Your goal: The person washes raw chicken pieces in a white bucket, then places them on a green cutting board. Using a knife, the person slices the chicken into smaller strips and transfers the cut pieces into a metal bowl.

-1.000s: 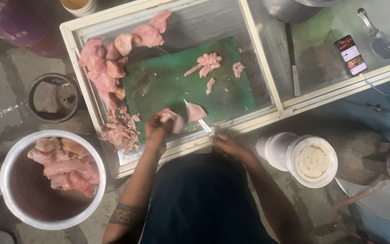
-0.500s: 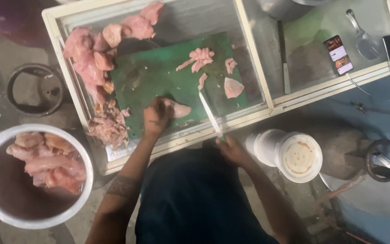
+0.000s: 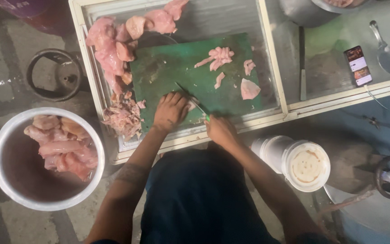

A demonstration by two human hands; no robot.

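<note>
A green cutting board (image 3: 168, 68) lies in a metal-topped, cream-framed counter (image 3: 271, 54). My left hand (image 3: 170, 110) presses down on a piece of raw chicken (image 3: 190, 105) at the board's near edge; most of that piece is hidden under my fingers. My right hand (image 3: 220, 130) grips a knife (image 3: 190, 100) whose blade runs up-left across the piece beside my left fingers. Cut pieces of chicken (image 3: 220, 56) lie at the board's far right, with one flat slice (image 3: 250, 89) nearer. Whole raw pieces (image 3: 109, 49) are piled along the board's left side, with trimmings (image 3: 123, 118) below them.
A large metal pot (image 3: 5, 180) on the floor at left holds several raw chicken pieces. A white lidded bucket (image 3: 305, 165) stands at my right. On the counter's right section lie a long knife (image 3: 301, 63), a phone (image 3: 358, 65) and a metal scoop (image 3: 384, 49).
The knife, held away from the board at the counter edge, has come in over the piece under my left hand. A cut slice now lies on the board's right.
</note>
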